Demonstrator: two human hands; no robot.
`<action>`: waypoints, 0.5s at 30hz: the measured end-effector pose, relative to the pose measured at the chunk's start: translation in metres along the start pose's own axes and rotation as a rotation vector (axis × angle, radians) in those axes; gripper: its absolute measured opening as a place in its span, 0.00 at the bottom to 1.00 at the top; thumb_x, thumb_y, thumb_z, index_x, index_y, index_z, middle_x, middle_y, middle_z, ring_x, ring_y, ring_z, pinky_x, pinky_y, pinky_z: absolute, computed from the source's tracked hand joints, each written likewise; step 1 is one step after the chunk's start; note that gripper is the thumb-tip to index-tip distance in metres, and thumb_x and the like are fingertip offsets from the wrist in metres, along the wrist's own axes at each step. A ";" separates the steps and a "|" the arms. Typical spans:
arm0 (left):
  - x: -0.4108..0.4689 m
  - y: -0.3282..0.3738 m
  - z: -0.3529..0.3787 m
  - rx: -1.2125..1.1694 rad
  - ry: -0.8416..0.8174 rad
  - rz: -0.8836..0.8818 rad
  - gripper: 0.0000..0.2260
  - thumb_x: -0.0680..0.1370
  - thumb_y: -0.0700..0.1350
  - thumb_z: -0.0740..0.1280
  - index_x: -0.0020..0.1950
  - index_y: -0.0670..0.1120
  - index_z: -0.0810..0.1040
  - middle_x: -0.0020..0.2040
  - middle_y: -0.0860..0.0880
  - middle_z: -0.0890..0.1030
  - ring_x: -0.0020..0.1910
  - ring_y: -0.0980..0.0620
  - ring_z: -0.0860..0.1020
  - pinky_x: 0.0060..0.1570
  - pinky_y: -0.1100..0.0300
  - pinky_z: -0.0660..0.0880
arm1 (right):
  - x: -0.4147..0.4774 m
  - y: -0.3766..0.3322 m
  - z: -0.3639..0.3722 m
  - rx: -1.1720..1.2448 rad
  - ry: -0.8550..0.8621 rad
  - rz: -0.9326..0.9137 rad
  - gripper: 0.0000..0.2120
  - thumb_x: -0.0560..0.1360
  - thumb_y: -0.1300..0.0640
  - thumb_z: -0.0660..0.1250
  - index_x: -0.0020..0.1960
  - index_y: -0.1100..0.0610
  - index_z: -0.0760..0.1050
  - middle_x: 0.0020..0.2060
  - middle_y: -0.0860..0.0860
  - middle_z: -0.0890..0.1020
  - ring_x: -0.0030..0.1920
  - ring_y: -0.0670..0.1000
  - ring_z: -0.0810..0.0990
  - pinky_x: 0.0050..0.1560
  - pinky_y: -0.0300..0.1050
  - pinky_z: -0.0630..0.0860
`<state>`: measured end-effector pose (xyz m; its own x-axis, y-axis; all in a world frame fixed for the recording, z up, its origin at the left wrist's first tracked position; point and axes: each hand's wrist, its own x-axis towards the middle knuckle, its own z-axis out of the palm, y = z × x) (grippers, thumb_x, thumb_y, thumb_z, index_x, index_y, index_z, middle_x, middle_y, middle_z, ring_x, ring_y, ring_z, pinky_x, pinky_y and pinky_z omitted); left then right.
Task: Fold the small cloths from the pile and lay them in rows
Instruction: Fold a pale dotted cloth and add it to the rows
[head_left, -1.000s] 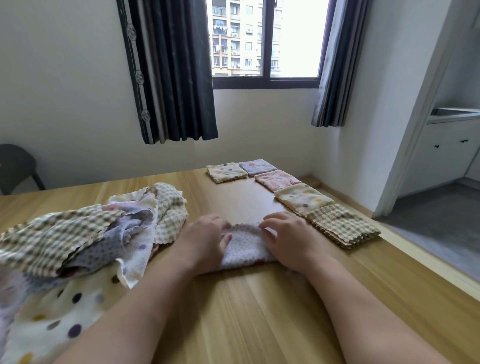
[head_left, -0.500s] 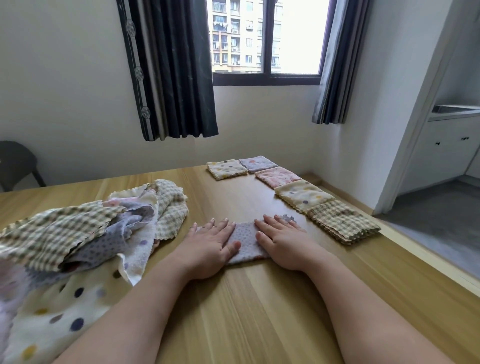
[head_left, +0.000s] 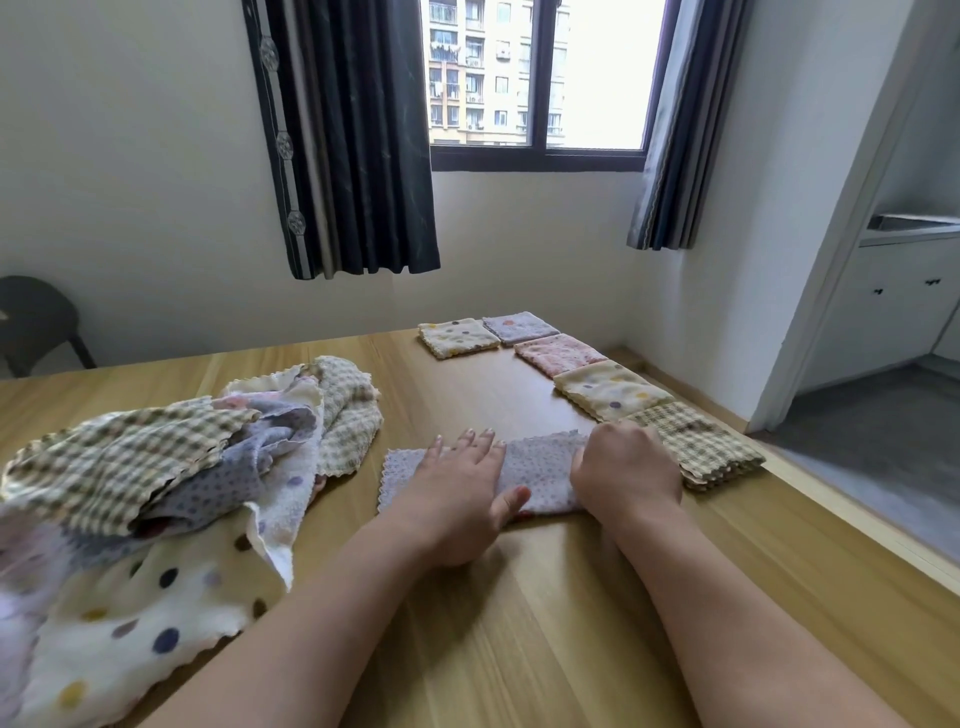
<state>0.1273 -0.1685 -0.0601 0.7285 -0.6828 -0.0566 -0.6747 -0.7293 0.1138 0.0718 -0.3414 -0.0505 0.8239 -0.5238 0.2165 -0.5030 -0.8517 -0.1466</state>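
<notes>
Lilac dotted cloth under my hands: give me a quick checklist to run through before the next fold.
1. Left hand lies flat on the lilac dotted cloth, pinning it: ok.
2. Right hand has its fingers curled at the cloth's right end: ok.
3. Cloth lies apart from the pile: ok, though close.
4. Edges of the layers lined up: cannot tell, the hands cover them.
5. Bare table next to the checked cloth, the near end of the row, for laying it down: ok.
</notes>
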 end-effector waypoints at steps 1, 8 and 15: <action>0.000 0.005 0.003 -0.024 -0.018 -0.010 0.33 0.85 0.62 0.47 0.83 0.46 0.43 0.84 0.48 0.42 0.82 0.51 0.40 0.80 0.47 0.40 | -0.001 -0.001 0.001 -0.008 -0.027 0.019 0.14 0.80 0.51 0.60 0.61 0.56 0.78 0.61 0.57 0.78 0.64 0.59 0.73 0.57 0.51 0.73; -0.002 0.015 0.022 -0.021 -0.074 -0.048 0.39 0.82 0.68 0.46 0.83 0.45 0.40 0.83 0.46 0.38 0.81 0.49 0.36 0.80 0.47 0.38 | 0.000 -0.002 0.006 0.027 -0.065 0.015 0.16 0.82 0.53 0.59 0.66 0.56 0.74 0.65 0.57 0.75 0.67 0.59 0.71 0.60 0.52 0.72; -0.002 0.015 0.020 -0.006 -0.098 -0.043 0.41 0.80 0.71 0.45 0.83 0.46 0.37 0.82 0.47 0.36 0.81 0.50 0.34 0.79 0.47 0.37 | -0.004 -0.003 -0.004 0.334 0.085 -0.030 0.11 0.83 0.51 0.58 0.61 0.56 0.67 0.53 0.58 0.82 0.53 0.62 0.81 0.44 0.52 0.73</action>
<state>0.1135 -0.1789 -0.0781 0.7414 -0.6522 -0.1583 -0.6421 -0.7579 0.1150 0.0695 -0.3368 -0.0470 0.8053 -0.5097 0.3028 -0.3539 -0.8231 -0.4441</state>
